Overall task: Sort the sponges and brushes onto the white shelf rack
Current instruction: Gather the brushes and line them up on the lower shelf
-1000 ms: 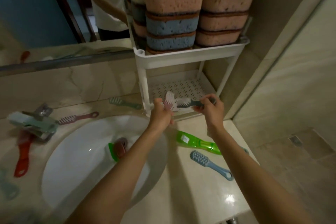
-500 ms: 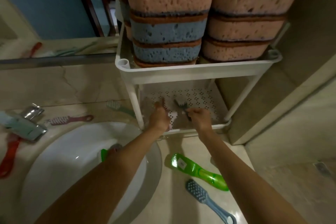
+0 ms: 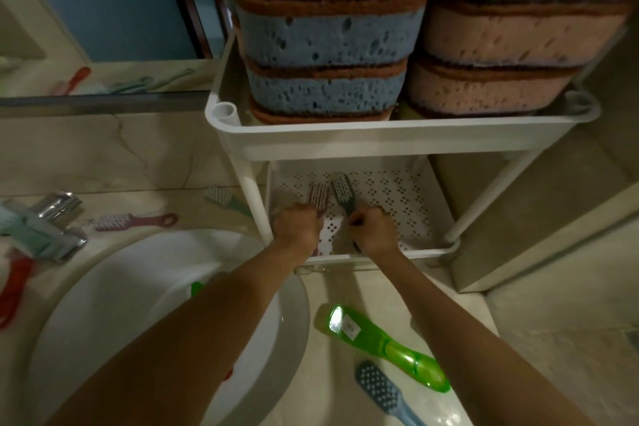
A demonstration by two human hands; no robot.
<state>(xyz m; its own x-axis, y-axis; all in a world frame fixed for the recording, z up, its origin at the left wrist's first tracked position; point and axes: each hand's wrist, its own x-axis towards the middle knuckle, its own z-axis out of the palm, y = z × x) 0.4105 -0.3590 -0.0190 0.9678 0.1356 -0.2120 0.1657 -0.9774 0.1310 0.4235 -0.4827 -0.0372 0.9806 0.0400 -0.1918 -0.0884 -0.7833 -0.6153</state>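
Both my hands are inside the lower tier of the white shelf rack (image 3: pixel 373 138). My left hand (image 3: pixel 297 226) grips the handle of a dark pink brush (image 3: pixel 318 195), whose bristle head lies on the perforated tray. My right hand (image 3: pixel 373 230) grips the handle of a dark grey brush (image 3: pixel 343 192) right beside it, bristles up. The two brush heads lie side by side, pointing to the back. The upper tier holds stacked sponges: blue ones (image 3: pixel 328 41) on the left, pink ones (image 3: pixel 511 41) on the right.
On the counter lie a green brush (image 3: pixel 383 344), a blue brush (image 3: pixel 383 394), a pink brush (image 3: pixel 135 220), a teal brush (image 3: pixel 224 199) and a red one (image 3: pixel 14 284). The white sink (image 3: pixel 103 304) and tap (image 3: pixel 41 228) are at left. A wall closes the right.
My hands have carried the two brushes from the rack's front edge into the lower tier and lowered them onto the tray. My head has moved closer to the rack.
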